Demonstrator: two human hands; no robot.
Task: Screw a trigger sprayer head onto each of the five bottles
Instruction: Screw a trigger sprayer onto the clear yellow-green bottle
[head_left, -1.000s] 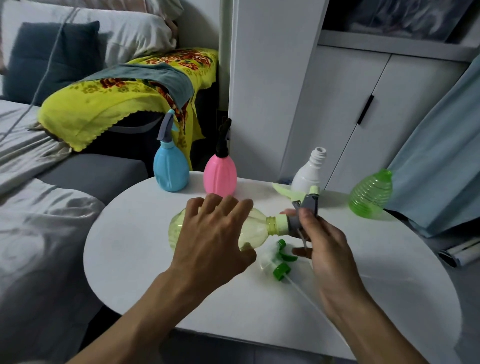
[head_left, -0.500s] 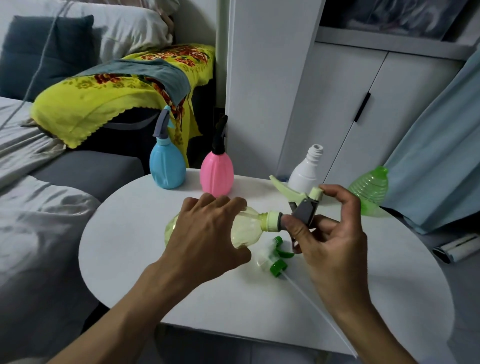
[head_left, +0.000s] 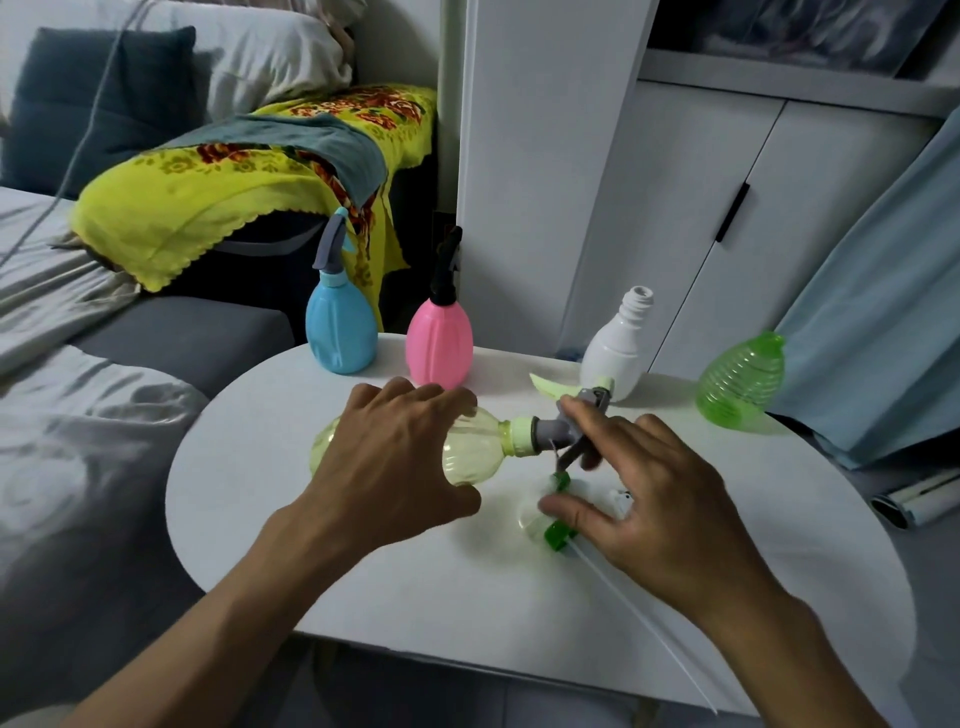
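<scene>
Yellow bottle (head_left: 470, 451) lies on its side mid-desk (head_left: 415, 597), my left hand (head_left: 395, 462) wrapped tight over its body. My right hand (head_left: 649, 499) sits with fingers spread loose at the grey sprayer head (head_left: 571, 427) on its neck, gripping nothing. Blue bottle (head_left: 340, 332) and pink bottle (head_left: 439, 345) stand capped behind; white bottle (head_left: 621, 348) and green bottle (head_left: 740, 387) stand bare.

No legible text, label, brand, number or sign is showing on any bottle, sprayer head, tabletop or piece of furniture in the head view.
</scene>
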